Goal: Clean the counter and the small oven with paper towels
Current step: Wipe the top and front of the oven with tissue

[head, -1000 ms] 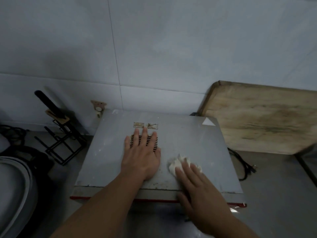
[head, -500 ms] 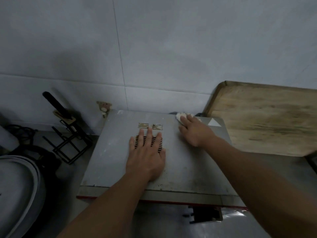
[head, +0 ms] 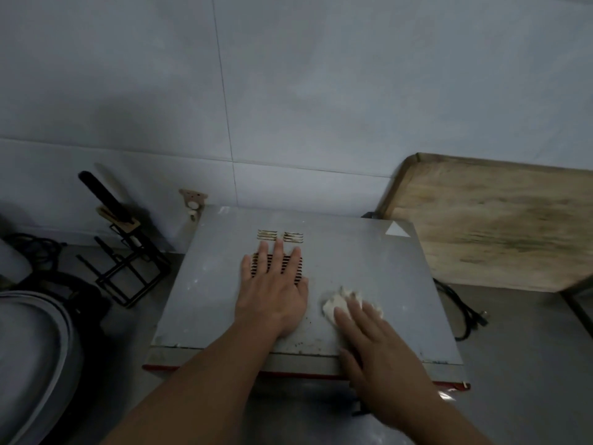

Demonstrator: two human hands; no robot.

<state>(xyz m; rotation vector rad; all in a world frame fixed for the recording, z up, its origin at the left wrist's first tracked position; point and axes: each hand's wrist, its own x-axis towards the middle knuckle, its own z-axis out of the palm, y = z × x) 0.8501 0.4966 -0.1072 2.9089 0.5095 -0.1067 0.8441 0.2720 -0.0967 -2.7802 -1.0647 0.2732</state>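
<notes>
Grey oven (head: 369,284) top is mid-wipe: the towel (head: 337,305) is pressed at 5 o'clock by the flat right hand (head: 375,351), the left hand (head: 272,293) is spread at centre, and specks and the desk (head: 519,364) seemingly remain.

Both hands on the oven top (head: 369,268), rack (head: 128,268) to its left, board (head: 497,226) right
</notes>
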